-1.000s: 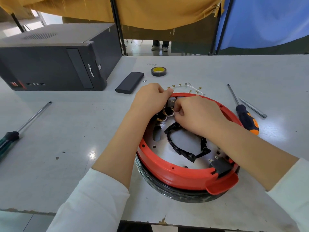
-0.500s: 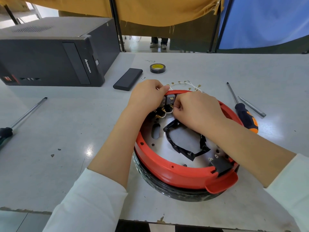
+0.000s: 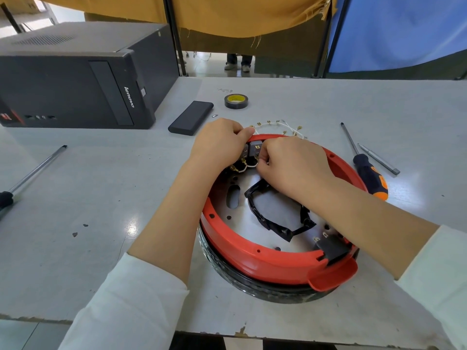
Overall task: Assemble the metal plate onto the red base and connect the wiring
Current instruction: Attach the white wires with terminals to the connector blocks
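The round red base [image 3: 252, 251] lies on the table, with a black ring under it. The metal plate [image 3: 242, 221] sits inside it, carrying a black taped loop [image 3: 267, 223] and a black block [image 3: 333, 246] at the near rim. My left hand [image 3: 217, 145] grips the far rim of the base, thumb over the edge. My right hand [image 3: 290, 165] pinches a white wire at the small black connector block [image 3: 252, 150] by the far rim. Brass terminals [image 3: 238, 168] show below the fingers. A white wire string with brass lugs [image 3: 278, 126] lies behind the base.
A black computer case [image 3: 75, 79] stands at the back left, a black slab [image 3: 190, 117] and a tape roll [image 3: 236, 101] behind the base. An orange-black screwdriver [image 3: 366, 170] and a metal bit [image 3: 379, 159] lie right; another screwdriver [image 3: 32, 173] lies left.
Both hands stay at the connector block on the far rim with small finger movements. The view has shifted slightly.
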